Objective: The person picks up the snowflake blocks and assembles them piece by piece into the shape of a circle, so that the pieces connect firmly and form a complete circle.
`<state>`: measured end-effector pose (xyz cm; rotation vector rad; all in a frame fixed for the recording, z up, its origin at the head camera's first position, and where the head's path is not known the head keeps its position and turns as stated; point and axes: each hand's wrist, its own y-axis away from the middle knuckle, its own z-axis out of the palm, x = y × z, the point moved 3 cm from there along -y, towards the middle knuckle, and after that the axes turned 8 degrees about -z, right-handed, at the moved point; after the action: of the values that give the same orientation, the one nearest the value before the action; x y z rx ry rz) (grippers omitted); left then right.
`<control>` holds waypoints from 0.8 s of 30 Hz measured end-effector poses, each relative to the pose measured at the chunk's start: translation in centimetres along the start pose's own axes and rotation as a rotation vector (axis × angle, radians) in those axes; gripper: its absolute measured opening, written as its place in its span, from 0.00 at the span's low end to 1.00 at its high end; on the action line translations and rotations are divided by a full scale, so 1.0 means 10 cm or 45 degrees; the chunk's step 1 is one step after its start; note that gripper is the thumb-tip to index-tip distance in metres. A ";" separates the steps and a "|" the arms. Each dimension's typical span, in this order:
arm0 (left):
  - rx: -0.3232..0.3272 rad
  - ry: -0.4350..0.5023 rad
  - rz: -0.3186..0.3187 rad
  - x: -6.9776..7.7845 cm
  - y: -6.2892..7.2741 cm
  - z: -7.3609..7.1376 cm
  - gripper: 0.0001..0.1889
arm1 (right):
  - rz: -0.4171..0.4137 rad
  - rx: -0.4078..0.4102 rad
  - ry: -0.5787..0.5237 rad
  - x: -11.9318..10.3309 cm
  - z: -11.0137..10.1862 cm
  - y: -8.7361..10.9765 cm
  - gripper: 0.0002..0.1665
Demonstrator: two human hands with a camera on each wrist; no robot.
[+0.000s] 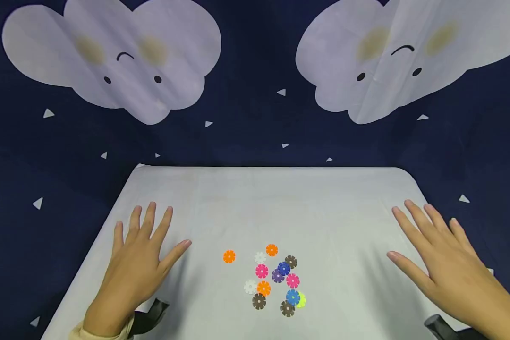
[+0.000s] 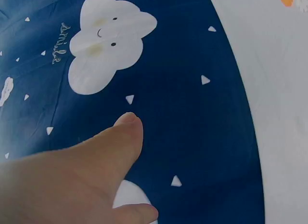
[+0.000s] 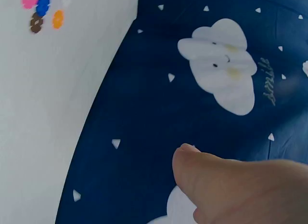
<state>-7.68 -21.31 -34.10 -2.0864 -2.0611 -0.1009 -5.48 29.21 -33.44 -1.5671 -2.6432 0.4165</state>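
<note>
My left hand [image 1: 138,264] hovers over the left side of a white table [image 1: 323,203], fingers straight and spread, holding nothing. Over the table's right edge my right hand [image 1: 446,264] is likewise spread and holds nothing. Between them lies a loose group of small notched plastic discs. Among these are an orange disc [image 1: 229,256] set apart on the left, a pink disc [image 1: 261,271], a white disc [image 1: 250,286], a brown disc [image 1: 259,301] and a purple disc [image 1: 277,276]. A blue disc [image 1: 293,297] partly covers a yellow-green disc [image 1: 301,300].
Dark blue cloth [image 1: 246,94] with white clouds and small triangles surrounds the table's far and side edges. A black strap piece [image 1: 150,318] is at the left wrist, and another black strap piece [image 1: 439,326] is by the right wrist.
</note>
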 end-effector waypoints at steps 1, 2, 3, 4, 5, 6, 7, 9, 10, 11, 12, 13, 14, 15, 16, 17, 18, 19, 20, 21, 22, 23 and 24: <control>-0.008 0.004 0.010 0.02 -0.02 0.03 0.45 | -0.013 0.008 -0.014 -0.02 0.01 -0.05 0.52; -0.016 0.012 0.024 0.04 -0.04 0.07 0.45 | -0.028 0.012 -0.033 -0.04 0.04 -0.11 0.51; -0.036 0.022 0.038 0.06 -0.06 0.12 0.45 | -0.044 0.020 -0.057 -0.06 0.09 -0.16 0.51; -0.060 0.035 0.046 0.08 -0.08 0.18 0.45 | -0.057 0.028 -0.087 -0.09 0.16 -0.22 0.50; -0.080 0.049 0.053 0.09 -0.09 0.24 0.45 | -0.064 0.032 -0.127 -0.12 0.25 -0.27 0.49; -0.094 0.062 0.061 0.09 -0.10 0.32 0.44 | -0.065 0.034 -0.178 -0.16 0.35 -0.33 0.49; -0.104 0.074 0.069 0.08 -0.11 0.39 0.44 | -0.059 0.034 -0.241 -0.20 0.46 -0.39 0.48; -0.109 0.093 0.093 0.05 -0.12 0.55 0.41 | -0.043 0.038 -0.375 -0.28 0.70 -0.49 0.45; -0.099 0.096 0.115 0.03 -0.13 0.63 0.39 | -0.021 0.038 -0.443 -0.33 0.83 -0.54 0.44; -0.098 0.112 0.136 0.02 -0.14 0.72 0.37 | 0.002 0.040 -0.508 -0.37 0.96 -0.59 0.42; -0.094 0.130 0.155 0.02 -0.14 0.81 0.34 | 0.019 0.055 -0.569 -0.40 1.08 -0.63 0.39; -0.092 0.157 0.169 0.03 -0.15 0.90 0.31 | 0.032 0.072 -0.625 -0.43 1.20 -0.67 0.37; -0.095 0.193 0.173 0.04 -0.15 1.00 0.28 | 0.046 0.094 -0.668 -0.46 1.32 -0.71 0.35; -0.098 0.230 0.171 0.06 -0.16 1.09 0.25 | 0.061 0.115 -0.700 -0.49 1.43 -0.74 0.32; -0.107 0.282 0.156 0.07 -0.16 1.18 0.22 | 0.070 0.137 -0.723 -0.51 1.53 -0.77 0.29; -0.126 0.345 0.128 0.08 -0.16 1.27 0.20 | 0.073 0.156 -0.744 -0.53 1.63 -0.80 0.27; -0.137 0.399 0.102 0.09 -0.16 1.34 0.18 | 0.073 0.171 -0.757 -0.55 1.72 -0.83 0.25; -0.151 0.452 0.076 0.09 -0.16 1.42 0.17 | 0.074 0.181 -0.766 -0.57 1.81 -0.85 0.23; -0.166 0.506 0.050 0.09 -0.16 1.49 0.17 | 0.072 0.185 -0.763 -0.59 1.89 -0.87 0.21; -0.179 0.555 0.033 0.09 -0.16 1.55 0.17 | 0.062 0.189 -0.763 -0.62 1.95 -0.89 0.20; -0.193 0.602 0.018 0.08 -0.16 1.61 0.17 | 0.052 0.191 -0.768 -0.64 2.01 -0.91 0.19; -0.204 0.638 0.007 0.07 -0.17 1.65 0.17 | 0.039 0.193 -0.778 -0.67 2.06 -0.93 0.18; -0.207 0.661 0.000 0.06 -0.17 1.69 0.18 | 0.022 0.194 -0.784 -0.70 2.11 -0.95 0.18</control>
<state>-10.97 -17.41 -50.27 -1.8813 -1.7782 -0.7469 -13.83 14.47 -50.64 -1.6125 -2.9037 1.2483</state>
